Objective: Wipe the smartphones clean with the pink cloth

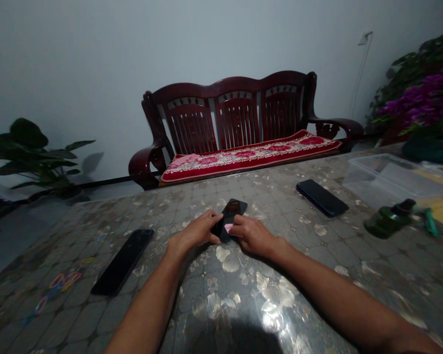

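Observation:
A black smartphone (pixel 233 208) lies flat on the table between my two hands, its far end pointing slightly right. My left hand (pixel 204 228) grips the phone's left edge, thumb above and fingers near its lower end. My right hand (pixel 251 234) is closed on a small pink piece (pixel 228 227), perhaps a cloth, pressed against the screen's lower part. Most of that piece is hidden under my fingers. To the left lies another dark smartphone (pixel 124 261). A third dark phone (pixel 322 197) rests farther off on the right.
Several coloured bands (pixel 61 281) lie at the table's left. On the right stand a clear plastic box (pixel 369 179), a green bottle with a black top (pixel 387 220) and a small green object (pixel 430 222). Beyond the patterned table (pixel 221 295) is a wooden bench (pixel 236 113).

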The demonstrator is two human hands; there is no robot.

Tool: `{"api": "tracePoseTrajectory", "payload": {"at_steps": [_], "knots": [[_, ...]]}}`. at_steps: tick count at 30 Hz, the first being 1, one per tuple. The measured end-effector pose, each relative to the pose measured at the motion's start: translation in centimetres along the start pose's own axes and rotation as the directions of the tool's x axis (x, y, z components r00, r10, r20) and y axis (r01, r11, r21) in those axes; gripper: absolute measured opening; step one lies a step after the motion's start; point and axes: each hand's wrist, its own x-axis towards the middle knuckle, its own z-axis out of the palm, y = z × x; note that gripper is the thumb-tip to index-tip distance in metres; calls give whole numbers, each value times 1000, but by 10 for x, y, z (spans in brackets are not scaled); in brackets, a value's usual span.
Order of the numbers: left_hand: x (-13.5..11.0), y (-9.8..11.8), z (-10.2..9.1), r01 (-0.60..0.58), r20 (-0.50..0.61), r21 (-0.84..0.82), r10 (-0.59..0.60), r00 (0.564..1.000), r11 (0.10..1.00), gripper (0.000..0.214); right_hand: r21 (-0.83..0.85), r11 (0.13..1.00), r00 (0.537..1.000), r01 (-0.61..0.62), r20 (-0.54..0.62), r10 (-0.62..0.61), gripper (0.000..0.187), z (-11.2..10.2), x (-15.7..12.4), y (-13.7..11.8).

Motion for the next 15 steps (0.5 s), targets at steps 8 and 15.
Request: {"api": "tracePoseTrajectory", "payload": {"at_steps": [8, 15], "knots": [[-5, 20, 1, 78, 58, 229, -93, 994, 970, 89, -67, 984, 986, -166, 2, 166, 26, -5, 6, 15], [-9, 70, 13, 232, -48, 396, -233, 971, 888, 81, -101, 900, 905, -425, -52, 422, 31, -6, 12, 35]]}}
